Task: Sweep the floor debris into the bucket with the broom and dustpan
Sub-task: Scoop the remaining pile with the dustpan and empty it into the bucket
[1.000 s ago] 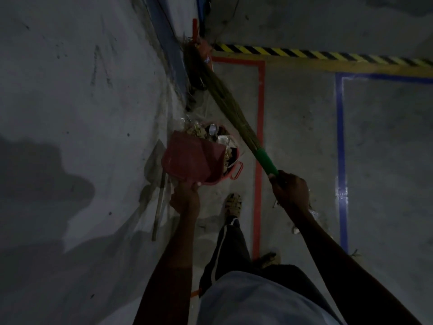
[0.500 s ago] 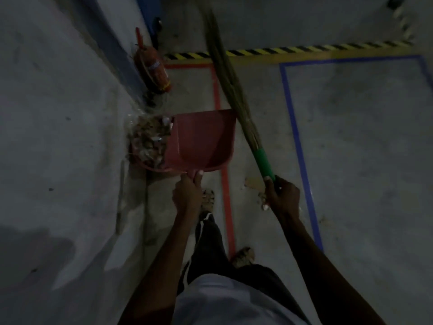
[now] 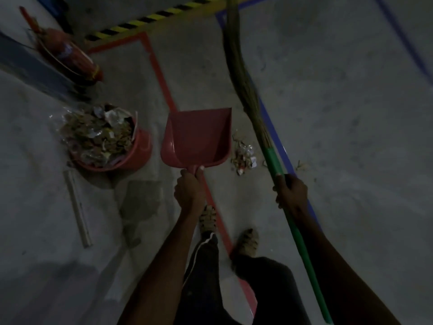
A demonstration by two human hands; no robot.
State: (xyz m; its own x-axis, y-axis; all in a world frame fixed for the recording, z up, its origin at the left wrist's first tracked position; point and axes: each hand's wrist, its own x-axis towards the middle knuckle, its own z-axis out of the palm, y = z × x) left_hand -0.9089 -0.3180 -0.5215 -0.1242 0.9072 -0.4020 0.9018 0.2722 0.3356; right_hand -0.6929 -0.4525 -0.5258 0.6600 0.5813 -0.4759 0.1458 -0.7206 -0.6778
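One red plastic dustpan [image 3: 199, 137] gripped by left hand [image 3: 189, 192]; one green-handled straw broom [image 3: 248, 90] clasped by right hand [image 3: 291, 192]. One full red bucket [image 3: 110, 141] at nine o'clock of the pan, one small debris pile [image 3: 243, 153] at three.

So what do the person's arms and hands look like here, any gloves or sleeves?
Both hands, the left hand and the right hand, are bare, with no gloves, and no rings or watch can be made out in the dim light. Both forearms are uncovered up to the frame's bottom edge, so no sleeves show.

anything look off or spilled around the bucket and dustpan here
The red bucket is heaped with debris above its rim, with clear wrapping hanging over its left side. A small debris pile lies on the floor between the empty dustpan and the broom. A fire extinguisher lies on its side near the wall.
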